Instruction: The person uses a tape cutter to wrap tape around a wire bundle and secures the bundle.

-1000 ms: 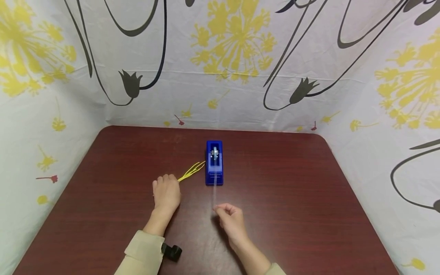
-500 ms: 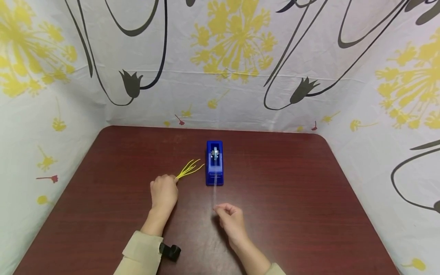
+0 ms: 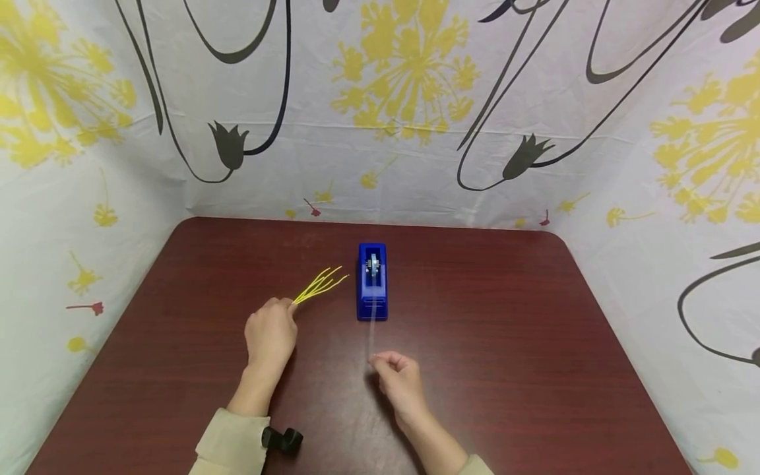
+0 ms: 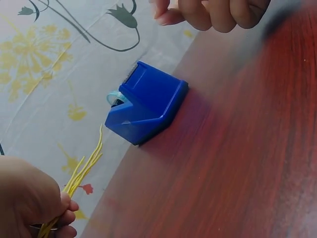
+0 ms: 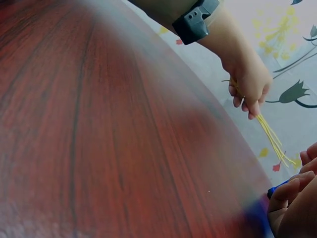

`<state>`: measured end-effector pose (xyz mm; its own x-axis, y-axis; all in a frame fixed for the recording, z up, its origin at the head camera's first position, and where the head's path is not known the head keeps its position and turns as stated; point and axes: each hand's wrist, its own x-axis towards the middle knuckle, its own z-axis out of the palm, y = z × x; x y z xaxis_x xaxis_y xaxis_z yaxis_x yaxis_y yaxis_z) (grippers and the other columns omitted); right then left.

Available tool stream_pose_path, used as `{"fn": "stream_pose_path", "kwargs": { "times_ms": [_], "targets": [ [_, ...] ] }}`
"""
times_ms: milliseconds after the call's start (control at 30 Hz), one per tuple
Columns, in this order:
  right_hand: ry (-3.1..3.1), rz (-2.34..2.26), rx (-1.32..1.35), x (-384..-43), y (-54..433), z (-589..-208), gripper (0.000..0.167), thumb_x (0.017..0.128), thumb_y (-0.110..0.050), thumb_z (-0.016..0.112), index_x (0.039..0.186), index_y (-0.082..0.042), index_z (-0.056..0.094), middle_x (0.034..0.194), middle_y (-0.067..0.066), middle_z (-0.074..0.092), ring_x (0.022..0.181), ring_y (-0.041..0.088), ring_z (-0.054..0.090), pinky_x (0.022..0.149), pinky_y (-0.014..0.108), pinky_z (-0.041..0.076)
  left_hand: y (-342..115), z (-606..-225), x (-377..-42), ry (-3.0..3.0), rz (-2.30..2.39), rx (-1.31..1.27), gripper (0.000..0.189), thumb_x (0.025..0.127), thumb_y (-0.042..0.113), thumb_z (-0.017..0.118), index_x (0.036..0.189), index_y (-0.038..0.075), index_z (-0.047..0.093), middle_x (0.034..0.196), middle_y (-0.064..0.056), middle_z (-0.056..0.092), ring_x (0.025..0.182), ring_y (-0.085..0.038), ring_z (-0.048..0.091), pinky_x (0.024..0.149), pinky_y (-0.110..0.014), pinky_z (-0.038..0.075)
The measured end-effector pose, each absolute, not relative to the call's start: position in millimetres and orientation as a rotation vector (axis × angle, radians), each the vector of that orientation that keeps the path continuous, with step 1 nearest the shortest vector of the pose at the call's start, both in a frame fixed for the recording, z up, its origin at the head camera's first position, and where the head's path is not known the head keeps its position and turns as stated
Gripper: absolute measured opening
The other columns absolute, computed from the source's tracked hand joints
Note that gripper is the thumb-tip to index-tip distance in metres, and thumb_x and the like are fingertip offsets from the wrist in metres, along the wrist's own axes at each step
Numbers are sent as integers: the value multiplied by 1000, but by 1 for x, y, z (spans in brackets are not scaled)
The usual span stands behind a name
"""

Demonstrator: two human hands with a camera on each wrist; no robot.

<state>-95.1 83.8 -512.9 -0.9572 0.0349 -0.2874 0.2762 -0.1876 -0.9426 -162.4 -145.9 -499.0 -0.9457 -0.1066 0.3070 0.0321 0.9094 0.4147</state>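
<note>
Reddish table (image 3: 505,330); left fingers (image 4: 68,218) grip yellow strands (image 3: 313,288), right fingers (image 4: 221,16) pinch clear tape (image 3: 371,338) (from blue dispenser (image 4: 153,99)).

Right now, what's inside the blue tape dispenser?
A tape roll sits in the slot of the blue tape dispenser, its clear tape strip running out to the right hand. The roll's lower part is hidden by the dispenser's walls.

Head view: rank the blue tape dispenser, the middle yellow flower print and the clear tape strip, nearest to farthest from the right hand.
1. Clear tape strip: its near end is pinched by the right hand.
2. Blue tape dispenser: ahead, at the strip's far end.
3. Yellow flower print: on the sheet behind the table.
</note>
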Motion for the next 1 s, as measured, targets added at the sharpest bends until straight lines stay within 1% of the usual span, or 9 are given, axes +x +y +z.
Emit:
{"fn": "stream_pose_path", "kwargs": {
  "times_ms": [200,500,700,833,1000],
  "targets": [
    [1900,-2277,360,-94,85,-512,9,89,-1,66,83,5,68,53,-8,42,44,2,31,45,17,27,-149,-499,-159,-2775,-635,43,14,97,10,67,98,-1,75,85,-16,69,75,-41,68,70,-52,53],
    [2009,-2248,353,-92,84,-509,15,87,-1,67,87,14,66,55,-8,45,45,2,34,45,16,28,-155,-499,-152,-2785,-674,29,15,99,10,64,100,-2,74,87,-16,69,76,-42,67,72,-54,52],
    [2063,-2253,354,-91,85,-505,20,87,-1,69,90,18,65,53,-7,43,44,3,34,44,17,27,-157,-500,-146,-2777,-699,1,15,99,11,64,99,0,75,87,-14,70,78,-41,68,73,-54,52],
    [2050,-2258,355,-90,85,-502,22,87,-2,68,93,19,64,51,-8,41,42,2,31,40,17,24,-160,-500,-143,-2776,-709,-19,14,98,10,64,99,1,75,87,-12,70,80,-42,68,73,-55,51],
    [2024,-2266,359,-89,85,-497,19,88,-3,69,92,15,66,51,-7,40,40,2,29,37,17,23,-164,-501,-139,-2788,-730,-29,14,98,11,65,100,2,75,88,-12,70,82,-41,69,73,-56,52]
  ]
}}
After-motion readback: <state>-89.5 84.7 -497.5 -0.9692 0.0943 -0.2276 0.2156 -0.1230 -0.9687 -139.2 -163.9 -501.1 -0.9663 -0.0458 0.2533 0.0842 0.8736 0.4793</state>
